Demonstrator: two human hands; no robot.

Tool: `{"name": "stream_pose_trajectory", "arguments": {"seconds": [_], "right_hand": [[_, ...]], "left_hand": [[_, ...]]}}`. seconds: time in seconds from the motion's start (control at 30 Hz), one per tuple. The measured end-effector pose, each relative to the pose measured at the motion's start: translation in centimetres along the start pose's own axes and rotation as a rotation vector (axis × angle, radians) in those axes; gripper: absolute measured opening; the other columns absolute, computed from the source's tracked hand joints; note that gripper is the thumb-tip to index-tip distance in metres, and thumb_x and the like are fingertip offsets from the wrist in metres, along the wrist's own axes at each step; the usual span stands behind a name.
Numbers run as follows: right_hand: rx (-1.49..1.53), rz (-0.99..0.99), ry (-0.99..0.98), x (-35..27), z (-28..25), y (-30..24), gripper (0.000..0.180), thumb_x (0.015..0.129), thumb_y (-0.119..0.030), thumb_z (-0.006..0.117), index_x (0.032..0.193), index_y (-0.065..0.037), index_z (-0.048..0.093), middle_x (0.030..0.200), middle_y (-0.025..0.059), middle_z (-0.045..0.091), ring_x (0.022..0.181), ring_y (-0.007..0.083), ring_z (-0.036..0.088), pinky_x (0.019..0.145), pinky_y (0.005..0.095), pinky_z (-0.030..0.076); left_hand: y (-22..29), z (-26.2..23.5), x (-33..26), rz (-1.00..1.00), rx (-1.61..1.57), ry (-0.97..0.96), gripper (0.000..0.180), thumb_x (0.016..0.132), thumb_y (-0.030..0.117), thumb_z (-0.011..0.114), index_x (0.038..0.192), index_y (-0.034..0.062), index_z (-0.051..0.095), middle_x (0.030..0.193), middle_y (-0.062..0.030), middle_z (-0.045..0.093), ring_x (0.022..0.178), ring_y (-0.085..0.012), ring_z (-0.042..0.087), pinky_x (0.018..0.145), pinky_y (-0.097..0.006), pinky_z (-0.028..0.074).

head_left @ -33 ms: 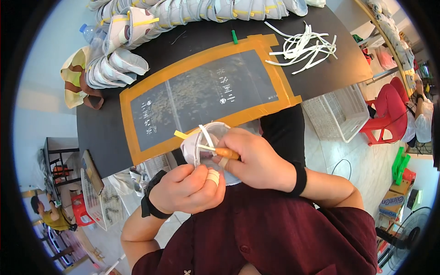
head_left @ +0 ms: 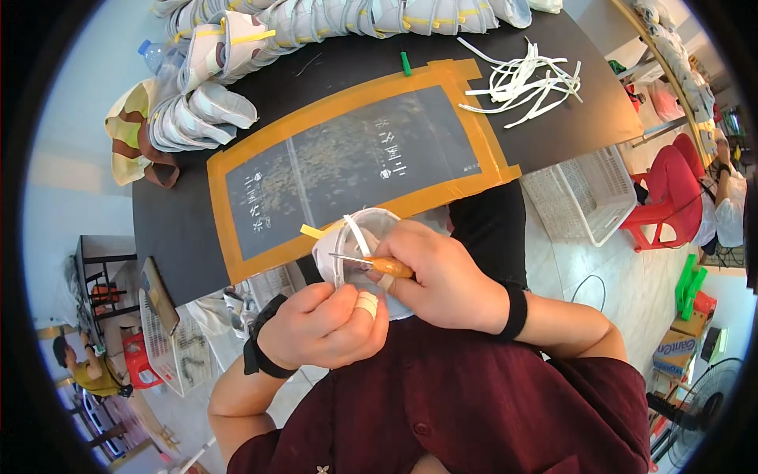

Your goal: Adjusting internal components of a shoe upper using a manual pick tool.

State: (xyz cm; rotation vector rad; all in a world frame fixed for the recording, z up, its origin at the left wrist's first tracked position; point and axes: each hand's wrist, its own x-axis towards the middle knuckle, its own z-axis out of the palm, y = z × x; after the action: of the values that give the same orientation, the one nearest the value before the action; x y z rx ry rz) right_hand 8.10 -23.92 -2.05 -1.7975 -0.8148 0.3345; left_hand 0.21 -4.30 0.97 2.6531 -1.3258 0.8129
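The left hand (head_left: 328, 325) curls its fingers (head_left: 365, 304), one wrapped in a pale plaster, closed around the near rim of a white cup-shaped fabric face mask (head_left: 355, 245), which sits just above them. The right hand (head_left: 442, 276) has its fingers closed on a small tool with an orange wooden handle and thin metal tip (head_left: 375, 263); the tip lies across the mask's inside, pointing towards the left fingers. A white strap and a yellow strip stick out from the mask. Beyond the fingers lies a dark cutting mat edged with orange tape (head_left: 355, 158) on the black worktop (head_left: 174, 229). Farther off lie loose white elastic straps (head_left: 525, 79) to the right and stacked grey-white masks (head_left: 197, 110) to the left.
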Motion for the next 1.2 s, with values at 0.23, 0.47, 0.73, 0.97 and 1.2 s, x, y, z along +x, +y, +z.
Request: {"name": "stream_pose_trajectory", "arguments": {"seconds": [0.23,0.47,0.73,0.97,1.2], "right_hand": [[1.220,0.534,-0.075,0.1,-0.3,0.2,0.010,0.099,-0.019,0.058,0.102,-0.009,0.062,0.078,-0.0082,0.052,0.068,0.0005,0.042,0.057,0.0195,0.035],[0.559,0.220,0.036,0.3,-0.3,0.0,0.013,0.100,-0.017,0.055,0.104,-0.006,0.062,0.085,-0.0049,0.053,0.069,0.0021,0.041,0.061,0.0206,0.037],[0.881,0.138,-0.045,-3.6,-2.1,4.2,0.014,0.098,-0.013,0.055,0.102,-0.004,0.064,0.106,0.0043,0.064,0.089,0.0068,0.054,0.081,0.0217,0.043],[0.958,0.169,-0.263,-2.9,0.4,3.2,0.026,0.096,-0.004,0.056,0.122,-0.001,0.057,0.109,-0.0004,0.058,0.102,0.0082,0.053,0.093,0.0249,0.042],[0.409,-0.088,-0.175,-1.1,1.0,4.1,0.032,0.092,-0.002,0.059,0.124,0.000,0.056,0.121,0.0066,0.057,0.110,0.0138,0.052,0.096,0.0285,0.043]], "left_hand": [[0.4,-0.4,-0.2,-0.037,0.028,0.000,0.027,0.070,0.008,0.074,0.095,0.0143,0.068,0.093,-0.0033,0.050,0.088,-0.0204,0.057,0.069,-0.033,0.047],[0.5,-0.5,-0.8,-0.120,0.059,-0.007,0.021,0.073,0.012,0.069,0.094,0.0141,0.069,0.092,-0.0016,0.052,0.087,-0.0188,0.057,0.069,-0.029,0.047],[0.0,-0.6,-1.1,-0.444,-0.192,0.147,0.036,0.062,0.000,0.078,0.096,0.0058,0.065,0.091,-0.0078,0.059,0.081,-0.0286,0.061,0.065,-0.036,0.052],[0.2,-0.2,-0.6,-0.536,-0.356,0.219,0.038,0.065,-0.001,0.078,0.097,0.0057,0.058,0.096,-0.0120,0.065,0.079,-0.0301,0.062,0.063,-0.038,0.051],[0.6,-0.2,0.1,-0.529,-0.266,0.158,0.035,0.065,-0.002,0.076,0.096,0.0046,0.060,0.095,-0.0110,0.065,0.076,-0.0285,0.062,0.062,-0.038,0.051]]}}
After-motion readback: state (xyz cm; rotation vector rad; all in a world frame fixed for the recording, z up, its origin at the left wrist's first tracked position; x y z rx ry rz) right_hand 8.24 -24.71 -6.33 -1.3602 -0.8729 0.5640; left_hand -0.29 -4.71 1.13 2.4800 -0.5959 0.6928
